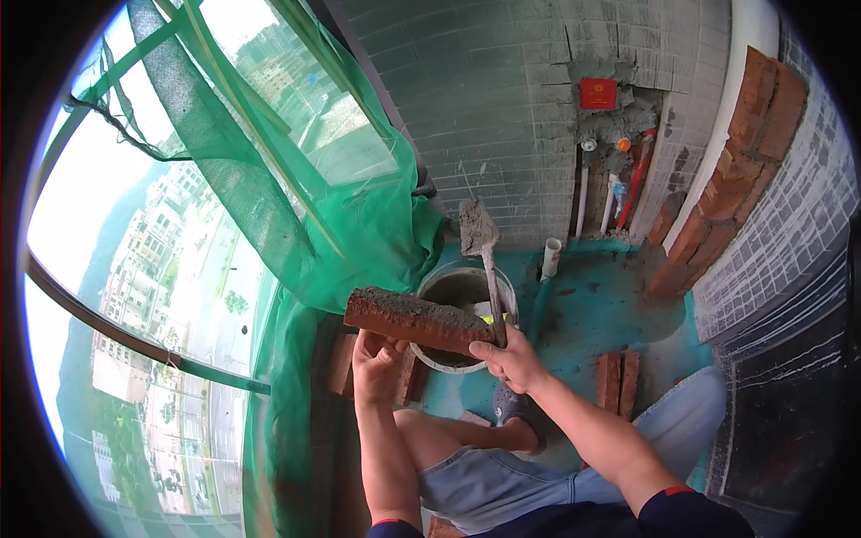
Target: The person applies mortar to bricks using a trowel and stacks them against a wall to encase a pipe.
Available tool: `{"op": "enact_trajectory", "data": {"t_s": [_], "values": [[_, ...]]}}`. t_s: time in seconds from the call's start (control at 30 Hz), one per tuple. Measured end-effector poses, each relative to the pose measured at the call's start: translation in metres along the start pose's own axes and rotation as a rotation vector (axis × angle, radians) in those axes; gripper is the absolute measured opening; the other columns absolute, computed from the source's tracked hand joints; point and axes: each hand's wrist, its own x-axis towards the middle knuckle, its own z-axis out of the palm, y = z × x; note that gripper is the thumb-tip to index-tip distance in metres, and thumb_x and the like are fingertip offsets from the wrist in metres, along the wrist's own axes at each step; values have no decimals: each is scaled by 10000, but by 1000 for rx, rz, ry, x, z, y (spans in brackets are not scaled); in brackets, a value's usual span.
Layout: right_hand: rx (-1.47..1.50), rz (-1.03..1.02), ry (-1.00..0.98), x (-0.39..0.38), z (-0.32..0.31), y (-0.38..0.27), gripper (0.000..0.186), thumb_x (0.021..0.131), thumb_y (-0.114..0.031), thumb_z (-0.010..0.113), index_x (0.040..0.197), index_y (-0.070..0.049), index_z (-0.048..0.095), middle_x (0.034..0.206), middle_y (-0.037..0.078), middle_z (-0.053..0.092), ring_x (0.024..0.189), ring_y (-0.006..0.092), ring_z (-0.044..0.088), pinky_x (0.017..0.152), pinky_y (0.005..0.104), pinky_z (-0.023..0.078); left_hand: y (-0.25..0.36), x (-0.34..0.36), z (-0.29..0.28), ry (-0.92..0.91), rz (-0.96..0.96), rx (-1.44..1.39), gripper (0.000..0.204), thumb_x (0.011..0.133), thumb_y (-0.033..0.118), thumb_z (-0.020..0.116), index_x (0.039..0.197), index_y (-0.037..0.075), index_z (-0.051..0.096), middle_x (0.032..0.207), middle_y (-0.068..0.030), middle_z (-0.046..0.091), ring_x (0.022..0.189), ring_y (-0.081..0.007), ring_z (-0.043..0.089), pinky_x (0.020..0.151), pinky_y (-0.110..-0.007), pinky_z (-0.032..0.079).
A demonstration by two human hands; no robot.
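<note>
A long red-brown brick (408, 330) spans the space in front of me, its upper face coated in grey mortar. My left hand (379, 359) is closed under the brick's left end, with curled fingers. At the other end, my right hand (508, 356) grips the handle of a mortar-caked trowel (477, 229) and also touches the brick. The trowel points away from me, blade up. Behind and below the brick stands a round bucket (512, 289), partly hidden by it; some grey material shows inside.
Green netting (359, 242) hangs by the window opening at left. Loose bricks (617, 381) lie on the teal floor by my leg, and others sit left of the bucket. A pipe stub (552, 257) rises near the far wall. A brick column (726, 184) encloses a white pipe at right.
</note>
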Motion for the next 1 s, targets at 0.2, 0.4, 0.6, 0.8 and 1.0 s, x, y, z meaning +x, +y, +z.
{"op": "enact_trajectory", "data": {"t_s": [0.2, 0.4, 0.6, 0.8, 1.0], "values": [[-564, -175, 267, 10, -3, 10, 423, 831, -377, 749, 913, -10, 554, 666, -10, 512, 480, 82, 480, 433, 249, 387, 4, 4, -2, 206, -172, -21, 466, 800, -59, 615, 1247, -10, 491, 1175, -137, 598, 1120, -279, 580, 979, -426, 462], [-814, -93, 188, -21, 3, -16, 470, 976, -449, 487, 819, -15, 574, 632, 72, 598, 552, 210, 594, 527, 343, 459, -15, 14, -54, 331, -114, 183, 600, 650, -204, 565, 1206, 14, 519, 1141, -93, 614, 1074, -248, 596, 934, -376, 479], [-967, -321, 25, -39, 39, -27, 394, 1010, -320, 432, 793, -5, 522, 712, 220, 583, 698, 451, 559, 586, 476, 428, -27, 28, -66, 357, -60, 328, 622, 664, -190, 613, 1232, 37, 505, 1102, -73, 618, 1032, -225, 608, 893, -364, 496], [-1122, -220, 34, -30, 15, 11, 441, 1006, -356, 428, 767, 3, 523, 708, 246, 584, 718, 462, 569, 603, 501, 435, -32, 36, -57, 380, -81, 403, 623, 657, -193, 618, 1224, 40, 508, 1116, -72, 617, 1047, -228, 604, 915, -378, 497], [-1269, 88, 112, -6, -51, 67, 564, 989, -443, 379, 851, 39, 637, 866, 281, 637, 872, 468, 596, 740, 526, 470, -27, 30, -77, 390, 32, 266, 553, 641, -179, 597, 1144, 47, 546, 1056, -83, 637, 994, -255, 618, 897, -409, 495]]}}
